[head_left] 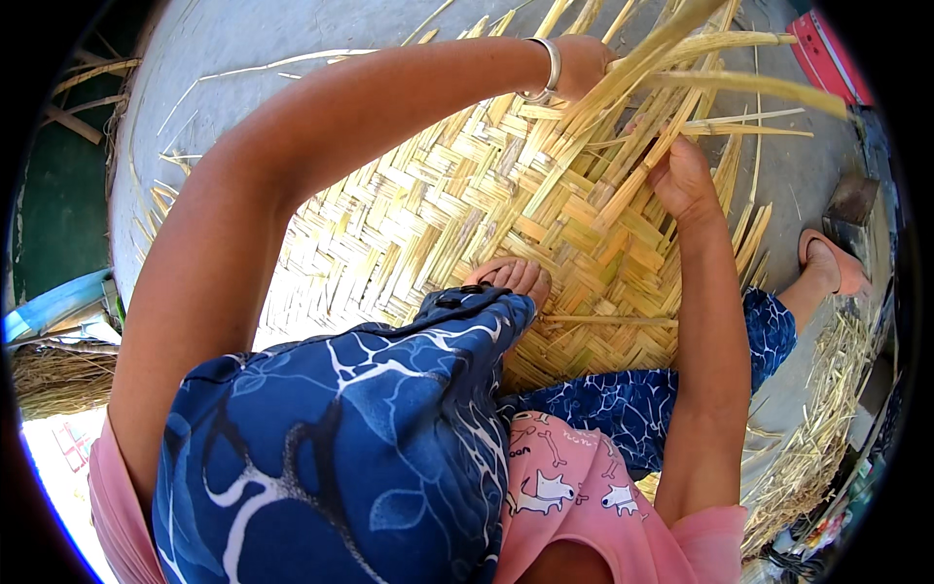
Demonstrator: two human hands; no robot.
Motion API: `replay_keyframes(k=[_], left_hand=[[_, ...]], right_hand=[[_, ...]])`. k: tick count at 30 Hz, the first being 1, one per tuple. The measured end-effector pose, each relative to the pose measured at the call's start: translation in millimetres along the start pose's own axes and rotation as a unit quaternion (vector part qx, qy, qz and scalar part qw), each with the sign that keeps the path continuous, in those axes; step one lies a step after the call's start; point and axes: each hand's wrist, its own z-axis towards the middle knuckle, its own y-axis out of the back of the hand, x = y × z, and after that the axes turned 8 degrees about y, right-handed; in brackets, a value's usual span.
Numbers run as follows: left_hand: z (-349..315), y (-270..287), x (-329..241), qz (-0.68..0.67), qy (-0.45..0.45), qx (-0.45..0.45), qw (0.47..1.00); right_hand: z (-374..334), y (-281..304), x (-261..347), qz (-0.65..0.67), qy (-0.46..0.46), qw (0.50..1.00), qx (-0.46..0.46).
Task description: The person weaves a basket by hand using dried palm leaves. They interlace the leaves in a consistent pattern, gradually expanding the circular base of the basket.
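Note:
A large woven mat (418, 214) of flat yellow split-reed strips lies on the floor in front of me, its far right edge unfinished with loose ends. At that edge my left hand (581, 68), with a silver bangle (553, 70) at its wrist, is closed on a bundle of raised reed strips (671, 49); the strips partly cover its fingers. Lower and to the right, my right hand (684, 180) grips the reed strips at the edge of the weave, its fingertips partly hidden among them. My sandalled foot (511, 276) rests on the mat.
Grey concrete floor (243, 44) surrounds the mat. Loose straw (822, 419) is piled along the right side, near my other foot (829, 263). A red box-like object (827, 56) stands at the upper right. More dry stalks (63, 380) lie at the left.

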Motion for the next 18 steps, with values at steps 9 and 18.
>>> replay_keyframes(k=[9,18], left_hand=[[4.6,-16.2,-7.4,-0.085,0.173,-0.006,0.981],[14.2,-23.2,24.8,0.163,-0.090,-0.019,0.982]], right_hand=[[-6.8,-8.8,5.3,0.011,0.022,1.000,-0.003],[-1.8,-8.0,8.4,-0.012,0.017,1.000,0.017]])
